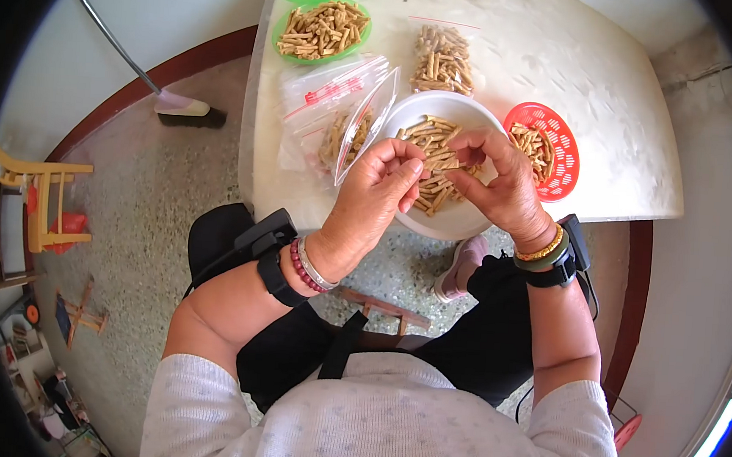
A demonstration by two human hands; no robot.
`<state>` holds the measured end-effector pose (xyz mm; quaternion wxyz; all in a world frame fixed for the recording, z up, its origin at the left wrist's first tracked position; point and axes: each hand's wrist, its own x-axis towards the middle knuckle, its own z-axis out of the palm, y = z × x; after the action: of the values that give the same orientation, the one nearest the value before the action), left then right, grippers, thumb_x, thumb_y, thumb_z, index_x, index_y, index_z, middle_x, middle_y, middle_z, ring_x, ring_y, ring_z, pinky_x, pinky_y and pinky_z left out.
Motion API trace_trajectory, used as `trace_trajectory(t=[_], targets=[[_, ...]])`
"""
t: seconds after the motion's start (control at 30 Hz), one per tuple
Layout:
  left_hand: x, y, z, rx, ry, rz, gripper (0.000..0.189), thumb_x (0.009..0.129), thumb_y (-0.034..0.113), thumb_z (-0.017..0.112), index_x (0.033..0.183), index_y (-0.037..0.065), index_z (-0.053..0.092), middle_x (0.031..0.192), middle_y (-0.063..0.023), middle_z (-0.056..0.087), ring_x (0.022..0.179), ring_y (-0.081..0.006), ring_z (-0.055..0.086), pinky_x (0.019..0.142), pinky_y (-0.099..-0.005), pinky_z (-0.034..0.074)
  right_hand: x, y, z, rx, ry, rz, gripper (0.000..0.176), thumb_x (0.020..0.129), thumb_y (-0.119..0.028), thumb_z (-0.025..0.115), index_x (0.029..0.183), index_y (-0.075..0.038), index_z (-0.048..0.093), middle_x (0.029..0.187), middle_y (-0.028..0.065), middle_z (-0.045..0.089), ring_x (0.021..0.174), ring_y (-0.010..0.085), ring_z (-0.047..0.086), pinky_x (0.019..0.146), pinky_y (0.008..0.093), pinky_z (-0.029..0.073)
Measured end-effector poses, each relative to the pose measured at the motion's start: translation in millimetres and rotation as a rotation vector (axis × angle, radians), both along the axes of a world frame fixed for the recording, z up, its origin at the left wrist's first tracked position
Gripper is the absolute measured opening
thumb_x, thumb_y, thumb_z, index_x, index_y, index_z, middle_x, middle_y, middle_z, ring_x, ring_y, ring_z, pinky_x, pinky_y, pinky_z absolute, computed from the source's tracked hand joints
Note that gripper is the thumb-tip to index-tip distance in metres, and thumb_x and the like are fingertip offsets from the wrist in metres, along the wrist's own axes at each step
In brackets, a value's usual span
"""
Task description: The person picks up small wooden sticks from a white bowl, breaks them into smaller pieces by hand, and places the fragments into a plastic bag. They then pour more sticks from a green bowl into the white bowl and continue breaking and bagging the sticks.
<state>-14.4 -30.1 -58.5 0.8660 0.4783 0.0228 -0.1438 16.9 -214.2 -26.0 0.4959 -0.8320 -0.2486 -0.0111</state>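
Speckled knit fabric (pixel 402 435) covers our torso. Over the white bowl (pixel 449 228) of short tan sticks (pixel 430 134), our left hand (pixel 368 195) has thumb and fingers pinched, on what we cannot tell; our right hand (pixel 509 183) curves open. Left of the bowl sit clear bags (pixel 331 100); right, a red basket (pixel 566 136) holding more sticks.

2 hands (pixel 434 175) meet above a white bowl (pixel 400 217) of sticks (pixel 431 140).
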Motion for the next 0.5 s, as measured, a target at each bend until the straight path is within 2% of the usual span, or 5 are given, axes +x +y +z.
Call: trace_trajectory(t=[0.17, 0.5], targets=[[0.1, -0.9, -0.6, 0.005, 0.003, 0.026, 0.009, 0.091, 0.006, 0.056, 0.098, 0.002, 0.055, 0.078, -0.0026, 0.056, 0.061, -0.0048, 0.049, 0.051, -0.017, 0.038, 0.8, -7.1, -2.5, -0.026, 0.022, 0.052, 0.021, 0.075, -0.002, 0.07, 0.094, -0.005, 0.061, 0.082, 0.0037, 0.057, 0.076, 0.0133, 0.057, 0.071, 0.0265, 0.047], [0.1, -0.9, -1.6, 0.029, -0.026, 0.026, 0.012, 0.09, 0.005, 0.057, 0.101, 0.001, 0.055, 0.076, -0.0007, 0.052, 0.061, -0.0057, 0.049, 0.053, -0.0181, 0.039, -0.2, -5.6, 0.4, 0.009, -0.02, 0.071, 0.014, 0.078, -0.001, 0.068, 0.09, -0.003, 0.061, 0.083, 0.0051, 0.059, 0.076, 0.0149, 0.059, 0.069, 0.027, 0.047]])
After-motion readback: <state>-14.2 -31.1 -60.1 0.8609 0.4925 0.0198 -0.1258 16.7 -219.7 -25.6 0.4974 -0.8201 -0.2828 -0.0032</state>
